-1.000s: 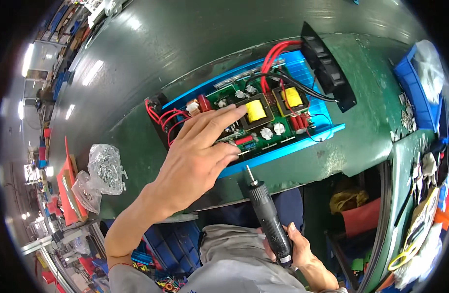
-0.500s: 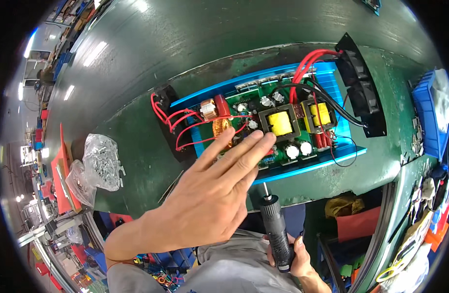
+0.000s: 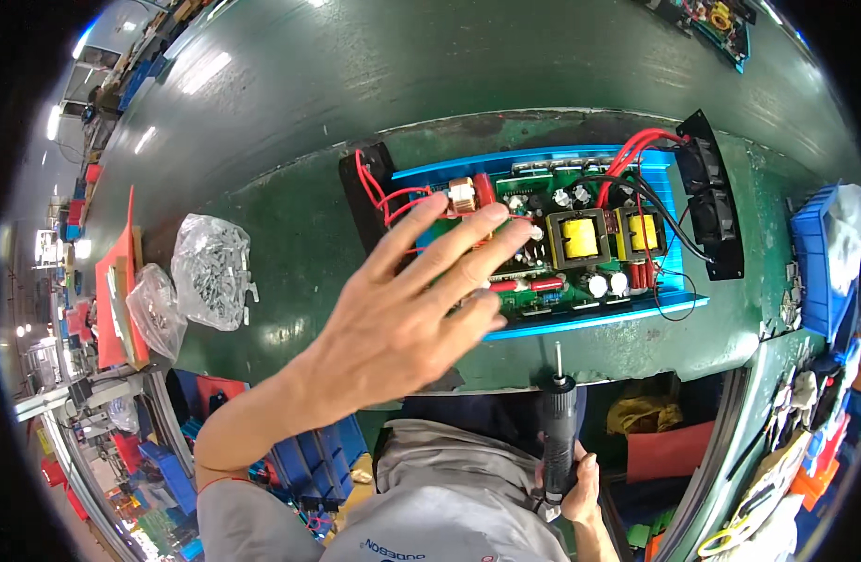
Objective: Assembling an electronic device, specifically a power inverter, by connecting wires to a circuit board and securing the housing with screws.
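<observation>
My left hand (image 3: pixel 407 314) is spread out, fingers apart, over the left part of a green circuit board (image 3: pixel 533 296) and hides some of it. The board sits in a blue metal housing (image 3: pixel 603 317), with two yellow-wound transformers (image 3: pixel 578 238) on its right half. My right hand (image 3: pixel 585 489) is wrapped round a black electric screwdriver (image 3: pixel 559 426), whose bit points away from me, just short of the housing's near edge. Red and black wires run to a black end plate with fans (image 3: pixel 704 201) at the right. Red wires lead to a black end plate (image 3: pixel 357 197) at the left.
Clear bags of small parts (image 3: pixel 210 272) lie on the green bench at the left, beside an orange folder (image 3: pixel 117 290). At the right edge stands a blue bin (image 3: pixel 817 262). Another circuit assembly (image 3: pixel 716 23) lies at the far right.
The view has shifted, so the housing appears further right. My left hand is now further left along the board. The screwdriver bit, earlier at the housing's near edge, is now apart from it.
</observation>
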Demonstrator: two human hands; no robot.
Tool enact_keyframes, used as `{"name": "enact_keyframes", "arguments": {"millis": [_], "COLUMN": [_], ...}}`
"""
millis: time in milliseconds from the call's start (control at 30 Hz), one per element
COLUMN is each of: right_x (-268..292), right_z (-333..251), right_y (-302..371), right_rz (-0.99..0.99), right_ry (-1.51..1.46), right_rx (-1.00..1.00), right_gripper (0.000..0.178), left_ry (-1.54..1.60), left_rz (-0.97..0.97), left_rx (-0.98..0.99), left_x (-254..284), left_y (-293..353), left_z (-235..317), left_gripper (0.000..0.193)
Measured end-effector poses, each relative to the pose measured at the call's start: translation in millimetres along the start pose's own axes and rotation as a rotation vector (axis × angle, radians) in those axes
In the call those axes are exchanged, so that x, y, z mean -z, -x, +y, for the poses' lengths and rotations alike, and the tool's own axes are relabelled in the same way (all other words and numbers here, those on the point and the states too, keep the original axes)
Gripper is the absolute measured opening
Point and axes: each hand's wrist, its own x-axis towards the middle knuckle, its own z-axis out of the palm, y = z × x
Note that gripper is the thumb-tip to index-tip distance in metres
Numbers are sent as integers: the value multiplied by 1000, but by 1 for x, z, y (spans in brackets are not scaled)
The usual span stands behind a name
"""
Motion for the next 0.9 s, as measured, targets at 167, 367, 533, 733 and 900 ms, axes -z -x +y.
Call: {"name": "enact_keyframes", "arguments": {"millis": [167, 367, 533, 733, 900], "right_x": [2, -15, -17, -18, -16], "right_z": [8, 14, 24, 27, 29], "right_y": [-2, -10, -12, -16, -13], "right_rz": [149, 231, 411, 404, 376], "right_ry": [68, 7, -126, -102, -28], "right_rx": [123, 119, 169, 198, 213], "right_gripper": [85, 89, 83, 81, 81], "left_ry": [14, 52, 183, -53, 0], "left_rz": [167, 236, 364, 513, 383], "left_rx": [149, 406, 303, 571, 1076], "left_x": [-5, -14, -22, 17, 40], "left_y": [18, 47, 45, 112, 192], "left_z": [-19, -31, -29, -56, -81], "left_gripper": [22, 18, 20, 19, 24]}}
